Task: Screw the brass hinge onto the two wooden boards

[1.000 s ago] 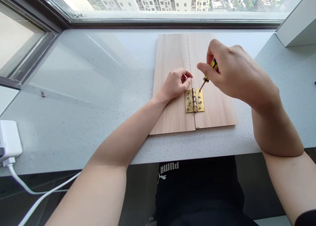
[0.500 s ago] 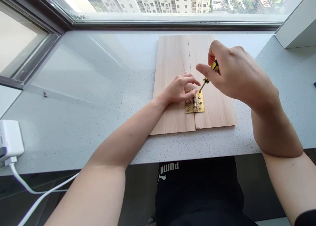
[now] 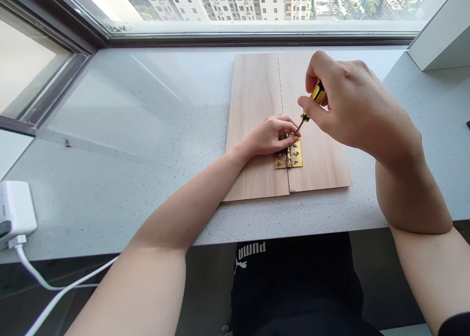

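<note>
My right hand (image 3: 363, 106) is wrapped around the yellow-and-black handle of a screwdriver (image 3: 318, 92), whose shaft slants down to the left. Its tip reaches a brass-coloured hinge (image 3: 296, 160) at an upper corner of the right leaf. Thumb and fingertips of my left hand (image 3: 273, 134) are pinched together right at that tip; whatever is between them is hidden. The hinge lies across the seam of two pale wooden boards (image 3: 253, 86), set side by side, and my left hand rests over its left leaf. Several screw heads show on the hinge.
The boards lie on a speckled white countertop (image 3: 154, 145) below a window. A small brownish bit, possibly a screw (image 3: 68, 143), lies at the left. A white charger (image 3: 18, 206) with a white cable is by the left edge, and a white cabinet side (image 3: 440, 30) stands back right.
My left thumb and fingers have closed together around the screwdriver's tip, where they were apart before. My right hand has turned slightly with the screwdriver and shifted a little to the right.
</note>
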The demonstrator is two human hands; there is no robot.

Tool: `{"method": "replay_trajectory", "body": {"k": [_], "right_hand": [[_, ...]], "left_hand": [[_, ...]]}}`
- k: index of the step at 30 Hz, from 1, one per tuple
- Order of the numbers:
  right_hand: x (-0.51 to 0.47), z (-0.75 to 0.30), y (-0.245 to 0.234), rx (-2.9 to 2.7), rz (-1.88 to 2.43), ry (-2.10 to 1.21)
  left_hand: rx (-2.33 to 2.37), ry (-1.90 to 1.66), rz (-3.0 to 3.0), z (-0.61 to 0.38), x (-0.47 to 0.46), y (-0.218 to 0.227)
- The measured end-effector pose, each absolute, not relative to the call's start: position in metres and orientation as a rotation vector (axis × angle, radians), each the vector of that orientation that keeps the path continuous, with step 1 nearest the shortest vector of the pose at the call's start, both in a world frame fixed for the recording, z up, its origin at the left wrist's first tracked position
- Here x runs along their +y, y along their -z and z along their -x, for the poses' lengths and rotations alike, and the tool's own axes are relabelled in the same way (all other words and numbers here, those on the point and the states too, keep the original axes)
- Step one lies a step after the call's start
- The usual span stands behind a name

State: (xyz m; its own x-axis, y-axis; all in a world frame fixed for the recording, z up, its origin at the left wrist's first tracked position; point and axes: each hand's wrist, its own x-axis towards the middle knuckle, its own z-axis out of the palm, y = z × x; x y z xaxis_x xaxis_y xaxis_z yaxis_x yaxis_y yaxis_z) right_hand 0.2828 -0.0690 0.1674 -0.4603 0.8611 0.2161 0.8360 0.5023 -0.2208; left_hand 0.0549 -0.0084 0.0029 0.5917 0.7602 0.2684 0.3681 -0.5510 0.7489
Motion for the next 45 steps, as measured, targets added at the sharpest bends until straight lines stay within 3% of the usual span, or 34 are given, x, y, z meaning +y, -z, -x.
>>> {"method": "replay_trajectory", "body": {"k": [19,34,45], "right_hand": [[-0.066,-0.287,-0.168,-2.430,1.404,-0.274],[-0.064,-0.273,-0.163,-2.369,1.648,-0.098],[-0.069,-0.276,-0.165,-2.535,1.328,-0.210]], "left_hand": [[0.879,-0.847,-2.038,-0.055,-0.002,0.008],[1.049,-0.936,-1.781,-0.050,0.000,-0.001],[0.973,-0.991,-1.759,-0.052,0.005,0.006]]}}
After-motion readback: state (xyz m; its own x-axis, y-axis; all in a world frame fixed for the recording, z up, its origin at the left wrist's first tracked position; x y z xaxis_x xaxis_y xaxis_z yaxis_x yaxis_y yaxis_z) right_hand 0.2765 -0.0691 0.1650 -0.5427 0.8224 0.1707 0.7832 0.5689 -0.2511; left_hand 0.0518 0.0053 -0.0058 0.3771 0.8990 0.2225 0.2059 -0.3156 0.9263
